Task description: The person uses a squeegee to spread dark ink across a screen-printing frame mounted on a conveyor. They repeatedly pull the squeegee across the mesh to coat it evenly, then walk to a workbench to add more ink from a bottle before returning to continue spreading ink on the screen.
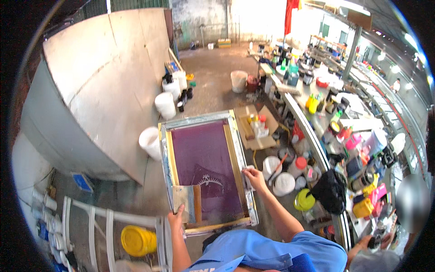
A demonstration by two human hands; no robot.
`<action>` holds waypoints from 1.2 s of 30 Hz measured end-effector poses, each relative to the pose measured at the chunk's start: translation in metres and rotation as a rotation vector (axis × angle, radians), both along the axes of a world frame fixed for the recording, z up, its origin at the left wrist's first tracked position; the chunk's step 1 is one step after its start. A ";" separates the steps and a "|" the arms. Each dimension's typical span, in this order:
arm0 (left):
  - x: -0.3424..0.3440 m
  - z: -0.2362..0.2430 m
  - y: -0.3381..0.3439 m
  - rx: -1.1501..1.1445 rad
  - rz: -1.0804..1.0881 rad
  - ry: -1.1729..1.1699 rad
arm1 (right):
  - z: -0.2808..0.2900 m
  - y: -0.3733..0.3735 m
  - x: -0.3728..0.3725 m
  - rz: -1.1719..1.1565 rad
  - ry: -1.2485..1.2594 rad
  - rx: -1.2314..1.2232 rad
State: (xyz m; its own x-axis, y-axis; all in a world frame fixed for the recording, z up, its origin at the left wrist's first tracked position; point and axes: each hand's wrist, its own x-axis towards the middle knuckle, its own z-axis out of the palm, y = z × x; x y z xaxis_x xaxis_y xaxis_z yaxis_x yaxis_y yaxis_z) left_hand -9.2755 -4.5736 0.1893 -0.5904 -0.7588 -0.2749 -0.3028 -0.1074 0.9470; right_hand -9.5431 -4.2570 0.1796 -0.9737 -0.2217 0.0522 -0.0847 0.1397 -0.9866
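"Just below the middle of the view, what's that between your hands?"

"A screen [199, 118], its pale, stained rails set around purple mesh [199, 147]. A whitish, spiky motif [208, 181] shows low on the mesh."

"And your left hand [176, 218]?"

"Closed on a flat tan board [182, 198] at the screen's lower left corner, with my thumb on top. The board has a brown strip [197, 204] along its right side and overlaps the mesh. Whether I'm touching the rail too, I can't tell."

"Your right hand [255, 177]?"

"Fingers drawn narrow, gripping the screen's right rail. Something pale shows by the fingertips, too small to make out."

"What's around you?"

"Right of that hand, white tubs [284, 183] on the floor; above them, an open cardboard box [270, 120]. A yellow bucket [136, 240] stands at lower left. Along the right of the view runs a long table [313, 140], crowded with bottles, and at lower right I see a co-worker's hand [361, 248]."
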 end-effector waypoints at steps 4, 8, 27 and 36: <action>-0.128 0.029 -0.042 0.085 -0.011 -0.005 | 0.037 -0.035 -0.107 0.022 -0.073 -0.018; -0.212 0.020 -0.084 0.065 -0.093 -0.049 | 0.013 -0.063 -0.169 -0.015 -0.083 -0.149; -0.629 -0.033 -0.248 0.246 0.222 0.075 | 0.021 -0.311 -0.681 0.180 0.082 0.233; -0.828 -0.030 -0.376 0.092 0.322 0.013 | 0.016 -0.474 -0.896 0.298 0.014 0.299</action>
State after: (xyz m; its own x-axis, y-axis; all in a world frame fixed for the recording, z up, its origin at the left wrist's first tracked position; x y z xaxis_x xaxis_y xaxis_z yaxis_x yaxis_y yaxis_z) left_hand -10.1039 -4.9491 0.1590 -0.3285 -0.8791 -0.3455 -0.2277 -0.2813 0.9322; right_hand -10.4392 -4.7314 0.1958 -0.8645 -0.5006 -0.0447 -0.1774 0.3871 -0.9048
